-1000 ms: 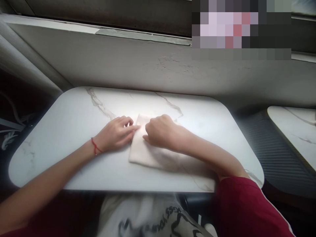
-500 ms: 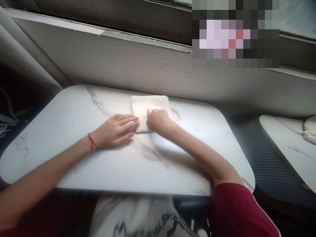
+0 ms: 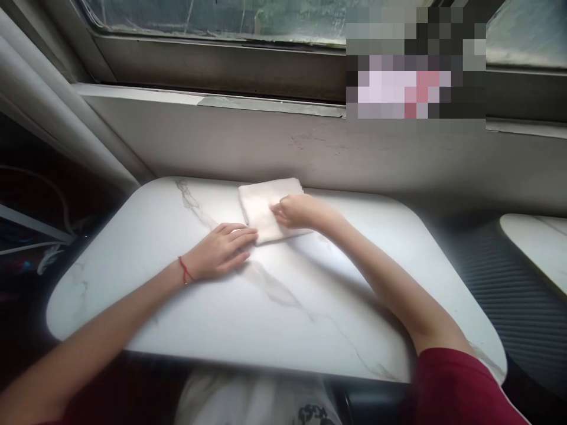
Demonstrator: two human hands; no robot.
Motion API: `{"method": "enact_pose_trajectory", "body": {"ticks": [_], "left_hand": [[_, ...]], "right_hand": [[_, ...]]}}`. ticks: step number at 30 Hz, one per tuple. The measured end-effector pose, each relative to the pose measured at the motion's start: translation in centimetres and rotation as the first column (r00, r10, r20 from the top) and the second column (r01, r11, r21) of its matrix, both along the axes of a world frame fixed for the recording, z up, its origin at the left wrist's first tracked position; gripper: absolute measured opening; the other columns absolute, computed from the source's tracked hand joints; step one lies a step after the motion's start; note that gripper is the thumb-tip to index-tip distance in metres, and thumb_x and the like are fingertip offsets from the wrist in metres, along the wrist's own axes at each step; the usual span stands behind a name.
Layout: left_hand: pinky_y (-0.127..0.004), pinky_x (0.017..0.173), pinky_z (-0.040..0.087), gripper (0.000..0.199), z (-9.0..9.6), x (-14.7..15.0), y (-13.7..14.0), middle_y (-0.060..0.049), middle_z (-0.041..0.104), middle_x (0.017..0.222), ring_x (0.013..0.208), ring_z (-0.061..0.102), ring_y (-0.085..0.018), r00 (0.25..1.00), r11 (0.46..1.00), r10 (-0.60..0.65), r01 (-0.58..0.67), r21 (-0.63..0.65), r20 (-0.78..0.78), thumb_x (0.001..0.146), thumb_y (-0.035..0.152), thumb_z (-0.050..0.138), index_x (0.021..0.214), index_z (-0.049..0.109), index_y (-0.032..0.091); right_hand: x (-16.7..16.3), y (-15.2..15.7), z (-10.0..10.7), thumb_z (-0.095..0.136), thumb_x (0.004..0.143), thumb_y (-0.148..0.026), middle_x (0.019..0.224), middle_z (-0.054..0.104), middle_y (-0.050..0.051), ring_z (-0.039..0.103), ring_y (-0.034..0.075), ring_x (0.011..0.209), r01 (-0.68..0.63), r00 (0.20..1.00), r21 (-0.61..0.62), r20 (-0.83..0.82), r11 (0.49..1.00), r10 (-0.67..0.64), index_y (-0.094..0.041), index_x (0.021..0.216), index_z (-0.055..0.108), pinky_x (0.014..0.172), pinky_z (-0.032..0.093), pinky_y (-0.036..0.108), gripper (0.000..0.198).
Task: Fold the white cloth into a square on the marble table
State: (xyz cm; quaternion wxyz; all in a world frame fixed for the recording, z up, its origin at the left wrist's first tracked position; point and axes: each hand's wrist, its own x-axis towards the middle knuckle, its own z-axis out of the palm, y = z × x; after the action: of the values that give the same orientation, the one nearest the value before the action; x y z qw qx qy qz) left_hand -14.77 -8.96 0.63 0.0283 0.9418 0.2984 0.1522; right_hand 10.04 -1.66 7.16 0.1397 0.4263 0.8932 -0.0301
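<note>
One cloth (image 3: 262, 206) lies flat, apparently folded, near the far edge of the marbled surface (image 3: 221, 324); handling seems under way, with what is left unclear. Of two hands, the left hand (image 3: 224, 251) lies loosely spread, fingertips at its near-left corner; the right hand (image 3: 295, 211) curls over it, grip uncertain.

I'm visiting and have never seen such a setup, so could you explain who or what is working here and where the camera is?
There's no machine: these are a person's two bare hands, seen from a camera worn on the head, looking forward and down. On the white, round-cornered, marble-patterned table lies a folded, whitish cloth. The open left hand, with a thin red string bracelet, touches its near corner. The right hand, fingers curled, is at the cloth; whether it grips it, I can't tell.
</note>
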Motion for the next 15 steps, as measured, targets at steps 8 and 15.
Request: {"method": "enact_pose_trajectory", "body": {"ticks": [8,15], "left_hand": [[-0.041,0.098,0.047,0.044,1.4,-0.1,-0.3,-0.012,0.067,0.130,0.109,0.061,-0.025,0.990,0.983,-0.121,0.130,-0.127,0.078,0.094,0.033,0.057,0.135,0.055,0.018],[-0.041,0.087,0.049,0.045,2.2,2.9,-2.7,-0.011,0.072,0.116,0.095,0.064,-0.024,0.911,0.893,-0.373,0.404,-0.200,0.175,0.088,0.035,0.058,0.130,0.057,0.019]], "right_hand": [[1.0,-5.0,2.2,0.044,0.093,-0.019,0.093,0.074,0.015,0.066,0.020,0.076,0.057,0.993,-0.109,0.105,0.992,-0.045,-0.010,0.101,0.076,0.059,0.037,0.029,0.034],[0.0,-11.9,3.8,0.052,0.089,-0.015,0.069,0.066,0.008,0.053,0.014,0.060,-0.142,0.968,-0.360,0.145,0.922,0.205,-0.010,0.088,0.073,0.055,0.036,0.027,0.022]]}}
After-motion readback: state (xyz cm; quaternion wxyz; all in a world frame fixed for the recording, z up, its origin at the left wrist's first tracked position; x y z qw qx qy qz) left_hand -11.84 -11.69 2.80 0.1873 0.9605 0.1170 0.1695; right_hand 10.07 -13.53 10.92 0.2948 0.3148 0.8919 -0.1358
